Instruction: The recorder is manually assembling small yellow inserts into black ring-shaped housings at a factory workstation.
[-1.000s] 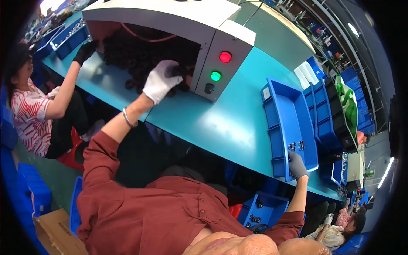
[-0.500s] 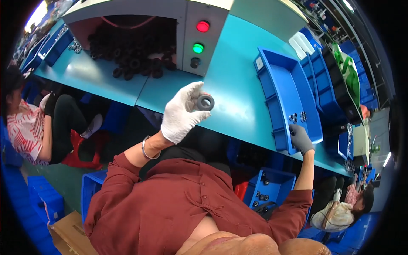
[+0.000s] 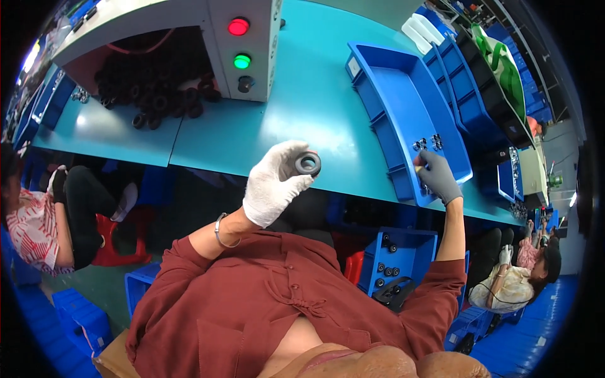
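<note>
My left hand (image 3: 270, 188), in a white glove, is closed on a thick black ring (image 3: 308, 164). Thumb and fingers grip its edge, and its round hole faces up. The ring is raised near the front edge of the teal table. In a grey glove with bare fingertips, my right hand (image 3: 440, 177) reaches into the long blue bin (image 3: 394, 116) at the right. Its fingers are bent beside small shiny metal parts (image 3: 436, 142) on the bin floor. What lies between those fingertips, if anything, is too hidden to tell.
Left of centre stands a machine housing with a red light (image 3: 238, 26) and a green light (image 3: 242, 61); many black rings (image 3: 157, 104) are heaped in its opening. Below the table, a blue crate (image 3: 403, 252) holds small black wheels. Co-workers sit at far left and right.
The view has shifted, so the machine and bin appear higher and further left. My right hand has moved slightly toward the metal parts in the bin. My left hand still grips the ring.
</note>
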### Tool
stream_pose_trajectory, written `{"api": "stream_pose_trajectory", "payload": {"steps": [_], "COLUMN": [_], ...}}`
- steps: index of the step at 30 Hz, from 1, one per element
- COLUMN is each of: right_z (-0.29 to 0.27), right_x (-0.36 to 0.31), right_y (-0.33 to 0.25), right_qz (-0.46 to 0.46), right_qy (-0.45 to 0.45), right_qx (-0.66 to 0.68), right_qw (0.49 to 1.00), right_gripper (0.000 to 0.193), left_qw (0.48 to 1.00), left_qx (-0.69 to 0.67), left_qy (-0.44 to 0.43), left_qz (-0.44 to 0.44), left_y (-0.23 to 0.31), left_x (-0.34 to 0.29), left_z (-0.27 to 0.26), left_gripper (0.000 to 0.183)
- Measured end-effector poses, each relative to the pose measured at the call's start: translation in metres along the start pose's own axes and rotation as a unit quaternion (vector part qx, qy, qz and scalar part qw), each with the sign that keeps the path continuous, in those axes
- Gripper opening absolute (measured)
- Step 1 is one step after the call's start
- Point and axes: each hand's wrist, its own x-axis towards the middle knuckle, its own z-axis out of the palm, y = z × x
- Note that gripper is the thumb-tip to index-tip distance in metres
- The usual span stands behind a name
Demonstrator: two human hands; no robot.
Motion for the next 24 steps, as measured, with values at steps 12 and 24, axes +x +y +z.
{"api": "stream_pose_trajectory", "payload": {"steps": [12, 24], "right_z": [-0.004, 0.062], "right_x": [-0.051, -0.082], "right_y": [-0.075, -0.125], "right_qz": [-0.075, -0.045], "right_qy": [0.2, 0.111], "right_qx": [0.413, 0.546], "right_qw": [0.885, 0.829], "right_gripper": [0.019, 0.025], "left_qw": [0.837, 0.828], "left_qx": [-0.477, -0.48], "left_qy": [-0.07, -0.095], "left_qz": [-0.258, -0.272], "left_y": [-0.034, -0.044], "left_x": [0.01, 0.004], "left_z": [0.035, 0.047], "left_gripper": [0.035, 0.047]}}
